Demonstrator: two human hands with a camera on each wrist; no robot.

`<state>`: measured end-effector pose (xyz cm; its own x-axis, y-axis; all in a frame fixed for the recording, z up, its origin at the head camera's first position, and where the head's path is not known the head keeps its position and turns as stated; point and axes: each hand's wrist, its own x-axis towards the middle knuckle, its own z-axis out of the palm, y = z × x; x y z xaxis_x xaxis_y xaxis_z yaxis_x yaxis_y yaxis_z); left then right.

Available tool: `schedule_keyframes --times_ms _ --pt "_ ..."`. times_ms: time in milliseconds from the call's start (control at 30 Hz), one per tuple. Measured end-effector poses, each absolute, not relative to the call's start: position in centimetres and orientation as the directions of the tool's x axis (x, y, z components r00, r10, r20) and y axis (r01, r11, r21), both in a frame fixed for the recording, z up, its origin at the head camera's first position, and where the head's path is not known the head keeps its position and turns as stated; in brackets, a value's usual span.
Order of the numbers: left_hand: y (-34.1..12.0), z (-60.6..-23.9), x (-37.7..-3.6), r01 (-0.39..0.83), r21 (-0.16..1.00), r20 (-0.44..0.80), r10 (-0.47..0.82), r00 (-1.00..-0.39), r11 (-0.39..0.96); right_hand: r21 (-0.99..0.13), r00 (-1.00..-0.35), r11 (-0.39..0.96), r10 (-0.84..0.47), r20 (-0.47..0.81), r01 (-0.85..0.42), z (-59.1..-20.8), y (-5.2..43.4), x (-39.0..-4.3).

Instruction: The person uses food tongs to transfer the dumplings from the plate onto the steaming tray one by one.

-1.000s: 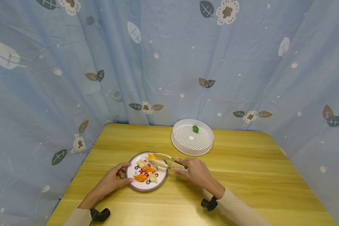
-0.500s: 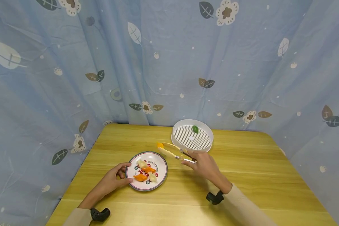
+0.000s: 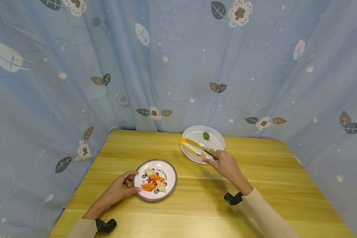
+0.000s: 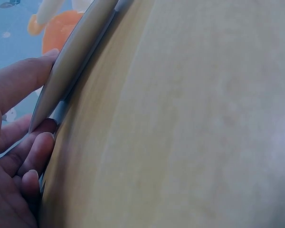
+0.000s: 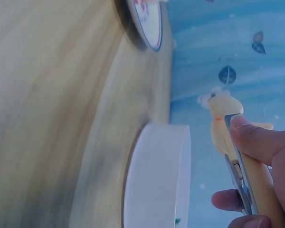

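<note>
Over the white tray, cream tongs with 1 yellow-orange piece, right grip around them, left grip around plate rim

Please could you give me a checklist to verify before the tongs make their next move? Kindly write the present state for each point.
1. Tongs held: ok, the right hand grips them.
2. Orange piece between the tips: ok, it shows at their end.
3. Firm pinch on that piece: cannot tell, pressure does not show.
4. Tips well inside the white tray: not ok, in the head view they appear at its left rim.
5. Plate steadied: ok, the left hand grips its edge.
6. Green piece apart from the tips: ok, it sits toward the tray's far side.
</note>
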<state>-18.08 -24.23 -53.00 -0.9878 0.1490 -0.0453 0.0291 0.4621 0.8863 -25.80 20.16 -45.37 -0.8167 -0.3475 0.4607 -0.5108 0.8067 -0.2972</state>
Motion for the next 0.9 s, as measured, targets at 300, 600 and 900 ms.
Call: schedule_keyframes --times_ms 300,600,900 --pt "-24.2 -53.1 -18.1 0.034 0.88 -0.041 0.148 -0.988 0.474 -0.298 -0.846 0.842 -0.295 0.444 -0.45 -45.6 22.5 -27.5" --pt "-24.2 -52.9 -18.1 0.03 0.881 -0.044 0.144 -0.989 0.473 -0.332 -0.903 0.879 -0.208 0.376 -0.341 -45.9 24.1 -29.0" --pt "-24.1 -52.9 -18.1 0.027 0.885 -0.046 0.144 -0.988 0.465 -0.342 -0.93 0.895 -0.175 0.323 -0.287 -46.4 24.9 -30.2"
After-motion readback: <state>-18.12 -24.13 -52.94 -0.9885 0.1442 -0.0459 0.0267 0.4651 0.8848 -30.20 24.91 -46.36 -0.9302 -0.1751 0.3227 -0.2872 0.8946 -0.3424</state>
